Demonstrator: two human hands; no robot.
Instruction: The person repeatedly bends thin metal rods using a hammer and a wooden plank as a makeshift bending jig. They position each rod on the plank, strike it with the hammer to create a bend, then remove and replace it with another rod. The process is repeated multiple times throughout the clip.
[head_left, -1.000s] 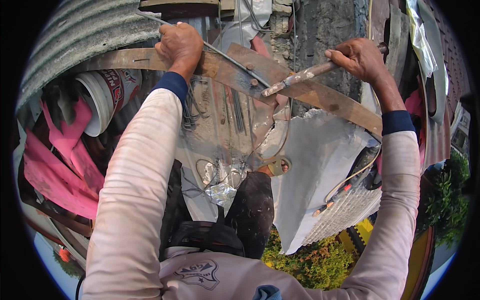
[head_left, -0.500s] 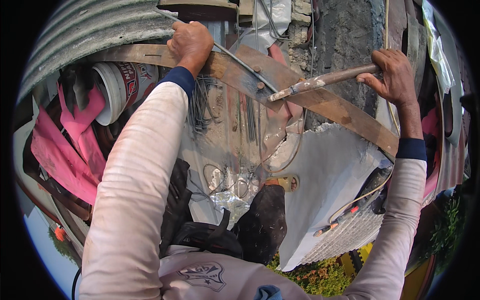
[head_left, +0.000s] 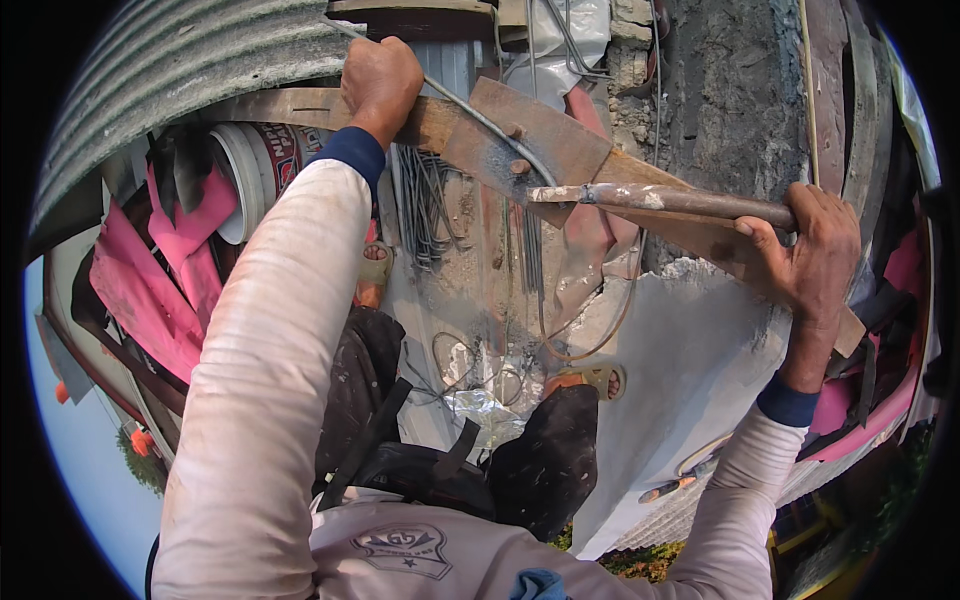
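My left hand is closed round a thin steel rod at the far side of a long wooden plank. The rod runs down to a square wooden board fixed on the plank, where it curves beside a short peg. A second peg stands just beyond. My right hand grips the right end of a rusty metal pipe, its fingers wrapped round it. The pipe's whitish left end meets the rod's bent end near the pegs; whether the rod sits inside it I cannot tell.
A bundle of bent rods lies below the plank. Left are a white paint bucket, pink sheeting and corrugated roofing. A grey slab with a broken edge slopes at right. Loose wire loops near my sandalled foot.
My right hand has pulled the pipe's right end down toward me and slightly right. The rod, straight before, now curves at the pegs. My left hand keeps its grip.
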